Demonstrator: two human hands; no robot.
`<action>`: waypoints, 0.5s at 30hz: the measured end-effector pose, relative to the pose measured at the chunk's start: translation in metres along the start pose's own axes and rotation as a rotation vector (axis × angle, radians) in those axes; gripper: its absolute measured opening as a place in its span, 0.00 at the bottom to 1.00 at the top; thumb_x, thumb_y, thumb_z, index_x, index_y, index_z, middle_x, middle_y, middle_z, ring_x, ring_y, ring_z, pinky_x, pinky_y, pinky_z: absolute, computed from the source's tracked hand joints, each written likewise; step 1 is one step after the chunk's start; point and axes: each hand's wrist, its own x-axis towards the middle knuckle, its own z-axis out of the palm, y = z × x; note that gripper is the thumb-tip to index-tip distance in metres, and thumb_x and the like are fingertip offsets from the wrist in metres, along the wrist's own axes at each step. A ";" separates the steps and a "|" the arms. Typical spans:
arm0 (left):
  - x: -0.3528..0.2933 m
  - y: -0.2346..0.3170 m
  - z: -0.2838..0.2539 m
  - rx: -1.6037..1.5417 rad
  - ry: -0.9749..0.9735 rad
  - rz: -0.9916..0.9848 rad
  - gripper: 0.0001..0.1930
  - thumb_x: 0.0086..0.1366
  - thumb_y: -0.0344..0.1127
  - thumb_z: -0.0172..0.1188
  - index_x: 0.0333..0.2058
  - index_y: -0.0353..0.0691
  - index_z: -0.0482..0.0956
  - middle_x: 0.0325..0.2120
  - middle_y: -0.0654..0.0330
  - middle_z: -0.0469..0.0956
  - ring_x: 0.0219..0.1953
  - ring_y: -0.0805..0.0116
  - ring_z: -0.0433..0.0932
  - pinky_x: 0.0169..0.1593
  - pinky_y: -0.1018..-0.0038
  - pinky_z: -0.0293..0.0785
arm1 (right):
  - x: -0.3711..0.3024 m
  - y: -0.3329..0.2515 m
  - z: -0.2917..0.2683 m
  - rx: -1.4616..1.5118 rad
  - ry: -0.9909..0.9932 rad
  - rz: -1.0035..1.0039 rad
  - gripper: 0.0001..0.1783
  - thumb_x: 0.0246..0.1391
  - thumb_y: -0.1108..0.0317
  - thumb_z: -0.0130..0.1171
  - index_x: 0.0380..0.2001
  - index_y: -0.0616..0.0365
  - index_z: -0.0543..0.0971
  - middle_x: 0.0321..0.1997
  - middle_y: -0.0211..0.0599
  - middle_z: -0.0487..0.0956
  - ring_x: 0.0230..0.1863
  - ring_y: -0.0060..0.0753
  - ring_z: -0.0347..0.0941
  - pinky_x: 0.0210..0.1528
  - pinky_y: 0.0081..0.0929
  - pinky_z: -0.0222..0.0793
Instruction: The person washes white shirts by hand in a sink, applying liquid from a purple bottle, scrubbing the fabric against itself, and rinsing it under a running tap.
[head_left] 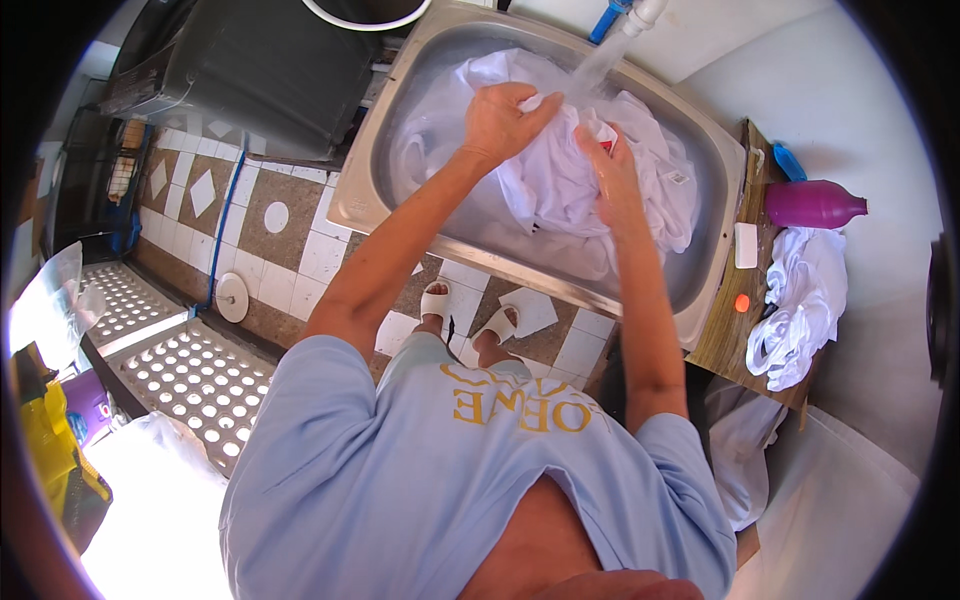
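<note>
White wet cloth [550, 185], which looks like a garment, lies bunched in a metal sink [345, 205] of cloudy water. My left hand [503, 125] is closed on an upper fold of it, thumb stretched toward the right. Across from it, my right hand [615, 175] pinches another part of the same cloth, fingers pointing up. A small red patch shows by the right fingertips; whether it is a print or a separate thing I cannot tell. Water runs from a white faucet [645, 14] into the sink just beyond both hands.
On the wooden counter [715, 325] to the right are a purple bottle [815, 204], an orange cap [742, 302], a white block [746, 245] and crumpled white cloth [800, 300]. A dark grey appliance [265, 75] stands left of the sink. A blue hose [228, 210] crosses the tiled floor.
</note>
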 end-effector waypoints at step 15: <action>0.017 0.064 -0.099 -0.647 -0.507 0.120 0.26 0.59 0.49 0.62 0.51 0.37 0.73 0.42 0.59 0.76 0.43 0.70 0.73 0.49 0.72 0.68 | -0.054 -0.233 0.056 0.126 0.134 -0.510 0.21 0.52 0.67 0.62 0.47 0.68 0.73 0.47 0.43 0.77 0.49 0.38 0.73 0.54 0.38 0.68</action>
